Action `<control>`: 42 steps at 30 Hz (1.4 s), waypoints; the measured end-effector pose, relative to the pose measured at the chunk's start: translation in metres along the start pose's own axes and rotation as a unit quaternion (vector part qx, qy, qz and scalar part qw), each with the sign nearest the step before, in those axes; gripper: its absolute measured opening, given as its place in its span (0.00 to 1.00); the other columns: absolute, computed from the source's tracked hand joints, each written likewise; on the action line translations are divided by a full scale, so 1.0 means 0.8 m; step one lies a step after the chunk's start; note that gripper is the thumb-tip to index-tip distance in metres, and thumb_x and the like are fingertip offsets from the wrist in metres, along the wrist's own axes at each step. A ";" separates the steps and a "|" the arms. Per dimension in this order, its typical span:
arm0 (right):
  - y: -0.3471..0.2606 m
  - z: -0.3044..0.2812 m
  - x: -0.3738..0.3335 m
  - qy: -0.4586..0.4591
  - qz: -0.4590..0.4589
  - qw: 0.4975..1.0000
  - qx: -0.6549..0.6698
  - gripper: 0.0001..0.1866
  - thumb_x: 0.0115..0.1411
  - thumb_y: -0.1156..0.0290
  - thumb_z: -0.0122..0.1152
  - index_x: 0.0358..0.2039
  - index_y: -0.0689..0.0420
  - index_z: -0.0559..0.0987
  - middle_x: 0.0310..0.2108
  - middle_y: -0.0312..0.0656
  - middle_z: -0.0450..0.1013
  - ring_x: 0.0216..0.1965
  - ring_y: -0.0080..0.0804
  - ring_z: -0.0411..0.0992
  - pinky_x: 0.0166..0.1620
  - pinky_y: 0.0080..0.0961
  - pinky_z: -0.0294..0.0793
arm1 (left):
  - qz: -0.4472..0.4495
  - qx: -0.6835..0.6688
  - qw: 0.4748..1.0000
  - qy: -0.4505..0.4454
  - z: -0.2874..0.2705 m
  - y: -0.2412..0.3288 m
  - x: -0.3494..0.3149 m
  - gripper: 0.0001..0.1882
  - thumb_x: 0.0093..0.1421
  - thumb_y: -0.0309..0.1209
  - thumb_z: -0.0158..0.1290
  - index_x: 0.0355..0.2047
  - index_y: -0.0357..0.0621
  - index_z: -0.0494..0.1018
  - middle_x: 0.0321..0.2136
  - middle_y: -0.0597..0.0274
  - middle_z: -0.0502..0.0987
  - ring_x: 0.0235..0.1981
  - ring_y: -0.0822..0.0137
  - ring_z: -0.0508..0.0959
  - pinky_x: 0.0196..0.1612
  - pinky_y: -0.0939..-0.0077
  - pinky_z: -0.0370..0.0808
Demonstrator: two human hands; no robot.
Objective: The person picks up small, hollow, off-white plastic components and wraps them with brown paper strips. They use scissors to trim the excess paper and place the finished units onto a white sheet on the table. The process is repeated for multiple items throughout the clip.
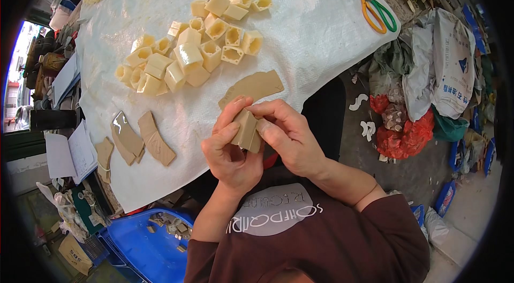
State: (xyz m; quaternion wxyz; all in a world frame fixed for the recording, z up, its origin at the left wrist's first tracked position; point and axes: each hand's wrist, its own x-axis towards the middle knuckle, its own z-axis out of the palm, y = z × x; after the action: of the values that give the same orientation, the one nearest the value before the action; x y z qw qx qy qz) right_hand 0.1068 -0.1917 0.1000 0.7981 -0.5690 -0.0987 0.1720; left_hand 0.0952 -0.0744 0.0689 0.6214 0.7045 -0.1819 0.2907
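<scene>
Between both hands, in front of my chest, is a shoe heel block (247,132) wrapped in tan sheet material. My left hand (230,157) grips it from the left and underneath. The thumb and fingers of my right hand (293,136) press on its right edge. Just beyond my fingertips, a curved tan cover piece (257,86) lies flat on the white sheet. More curved tan pieces (156,138) lie to the left, some overlapping. Farther off is a loose heap of cream heel blocks (188,57), several showing hollow ends.
Green-and-orange-handled scissors (375,14) lie at the far right of the white sheet (316,26). A blue basket (136,251) with scraps stands low at left, below an open notebook (80,154). Red bags (409,136) and white sacks (452,63) crowd the right.
</scene>
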 end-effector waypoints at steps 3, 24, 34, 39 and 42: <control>0.003 0.005 -0.003 0.011 0.002 1.000 -0.002 0.15 0.60 0.72 0.44 0.47 0.62 0.65 0.34 0.36 0.66 0.26 0.12 0.63 0.25 0.11 0.65 | 0.011 0.033 0.999 0.000 0.001 -0.001 -0.002 0.27 0.47 0.14 0.55 0.43 0.44 0.54 0.50 0.39 0.62 0.48 0.49 0.70 0.48 0.60 0.70; 0.027 0.020 -0.013 0.000 -0.030 0.994 -0.109 0.31 0.56 0.76 0.51 0.58 0.65 0.51 0.49 0.42 0.59 0.52 0.26 0.57 0.55 0.27 0.56 | -0.027 0.077 0.996 0.028 0.000 -0.011 -0.011 0.24 0.49 0.19 0.56 0.41 0.40 0.55 0.48 0.37 0.64 0.44 0.55 0.73 0.43 0.68 0.74; 0.013 -0.042 0.020 -0.051 -0.111 0.977 -0.172 0.32 0.51 0.54 0.61 0.52 0.59 0.66 0.45 0.41 0.61 0.46 0.31 0.60 0.49 0.29 0.60 | -0.272 -0.248 0.928 0.052 -0.023 0.008 0.002 0.27 0.44 0.26 0.63 0.42 0.40 0.61 0.47 0.49 0.66 0.46 0.61 0.71 0.49 0.69 0.69; 0.019 -0.038 0.025 -0.111 -0.157 0.976 -0.106 0.25 0.53 0.57 0.60 0.48 0.58 0.71 0.41 0.40 0.64 0.44 0.31 0.63 0.48 0.27 0.62 | -0.324 -0.297 0.897 0.053 -0.020 0.019 -0.007 0.31 0.40 0.30 0.67 0.42 0.40 0.64 0.45 0.55 0.69 0.45 0.65 0.71 0.48 0.72 0.70; 0.018 -0.032 0.022 -0.084 -0.181 0.973 -0.113 0.19 0.54 0.62 0.59 0.44 0.57 0.73 0.34 0.39 0.67 0.38 0.30 0.66 0.42 0.25 0.65 | -0.342 -0.326 0.879 0.063 -0.019 0.023 -0.008 0.31 0.40 0.31 0.67 0.43 0.39 0.63 0.44 0.55 0.69 0.44 0.66 0.71 0.47 0.73 0.70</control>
State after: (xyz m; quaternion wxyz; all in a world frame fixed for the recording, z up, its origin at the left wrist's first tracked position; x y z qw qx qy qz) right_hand 0.1294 -0.2031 0.0777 0.7356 -0.6115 -0.2851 0.0598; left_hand 0.0761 -0.0635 0.0798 0.8868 0.4606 0.0255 0.0282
